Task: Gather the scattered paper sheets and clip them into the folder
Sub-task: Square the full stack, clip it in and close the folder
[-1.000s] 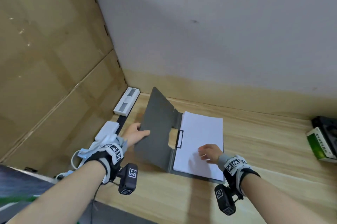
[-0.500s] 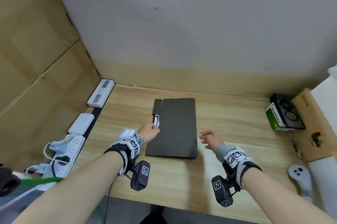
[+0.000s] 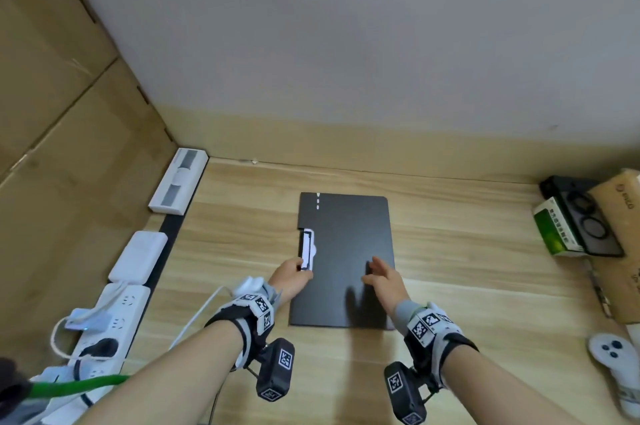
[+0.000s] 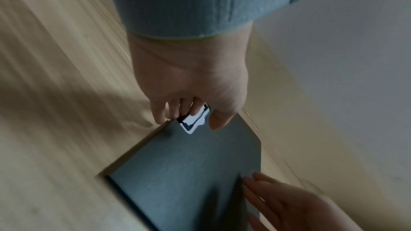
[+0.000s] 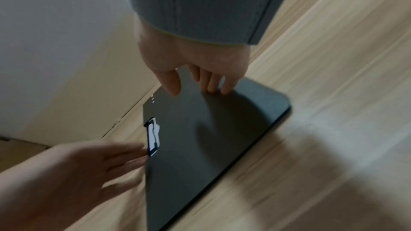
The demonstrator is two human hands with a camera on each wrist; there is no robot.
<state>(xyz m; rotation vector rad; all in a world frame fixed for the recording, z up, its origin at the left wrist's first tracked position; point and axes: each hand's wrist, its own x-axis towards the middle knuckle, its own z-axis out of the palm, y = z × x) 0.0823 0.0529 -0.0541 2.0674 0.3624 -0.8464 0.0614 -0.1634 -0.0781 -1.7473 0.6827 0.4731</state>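
Overhead, from the head camera, I see the dark folder [image 3: 346, 262] closed and lying flat on the wooden counter [image 3: 467, 279], roughly midway between the power strip [image 3: 104, 331] at the left edge and the green box [image 3: 554, 230] at the right. My left hand [image 3: 290, 275] sits at the folder's left edge, at the near end of the clip [image 3: 307, 250], through whose frame a strip of white paper shows. My right hand [image 3: 382, 277] is over the cover's near right part.

From above I cannot tell whether either hand really touches. My left wrist view settles one side: the left fingers [image 4: 175, 110] are curled, with the thumb opposite, pinching the clip's end (the picture is soft, so how firmly I cannot say). That same view catches the right hand [image 4: 295, 205] low in the corner, blurred, fingers straight.

My right wrist view shows what the others hide: the right fingers [image 5: 213, 82] are loosely spread, tips down on the cover, casting a shadow on it, and gripping nothing. A white game controller [image 3: 613, 359] lies near the counter's right front.
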